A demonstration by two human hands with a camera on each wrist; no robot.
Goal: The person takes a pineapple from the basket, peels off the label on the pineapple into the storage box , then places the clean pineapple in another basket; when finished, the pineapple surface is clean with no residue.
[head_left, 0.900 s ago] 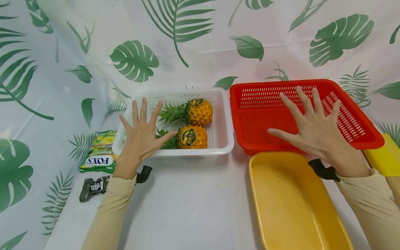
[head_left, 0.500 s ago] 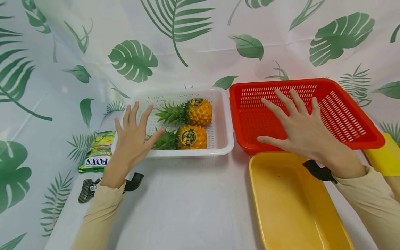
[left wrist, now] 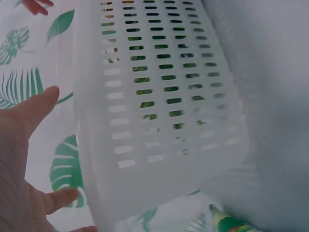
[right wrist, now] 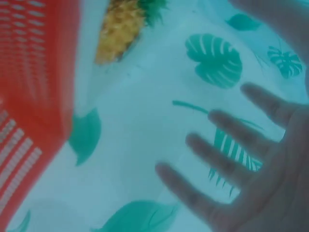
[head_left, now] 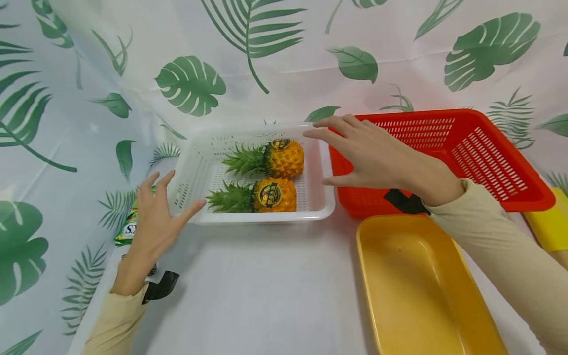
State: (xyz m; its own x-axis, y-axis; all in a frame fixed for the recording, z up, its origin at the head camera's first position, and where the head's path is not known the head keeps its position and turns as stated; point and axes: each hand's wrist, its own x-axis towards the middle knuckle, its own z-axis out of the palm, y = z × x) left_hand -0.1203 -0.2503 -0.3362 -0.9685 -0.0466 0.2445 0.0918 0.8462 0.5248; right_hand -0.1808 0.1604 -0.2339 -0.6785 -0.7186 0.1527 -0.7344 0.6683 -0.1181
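In the head view, a white perforated basket [head_left: 262, 217] stands against the backdrop. Two small pineapples lie in it on their sides, leaves to the left: an upper pineapple [head_left: 286, 161] and a lower pineapple [head_left: 284, 197], both labelled. My left hand [head_left: 157, 224] hovers near the basket's front left corner, thumb and fingers spread, holding nothing. The left wrist view shows its fingertips beside the rim of the white basket [left wrist: 145, 183]. My right hand [head_left: 377, 155] reaches left over the red basket [head_left: 443, 123], its fingertips close over the white basket's right end. Nothing is between its parted fingers.
A yellow basin [head_left: 412, 296] stands at the front right, close to the red basket. Something yellow [head_left: 546, 222] lies at the far right. A green FOX'S packet [head_left: 126, 229] is partly hidden behind my left hand. Leaf-printed cloth [head_left: 284, 64] rises behind the baskets.
My left hand has moved left and toward me, off the white basket. My right hand has swung left from over the red basket to the white basket's right end.
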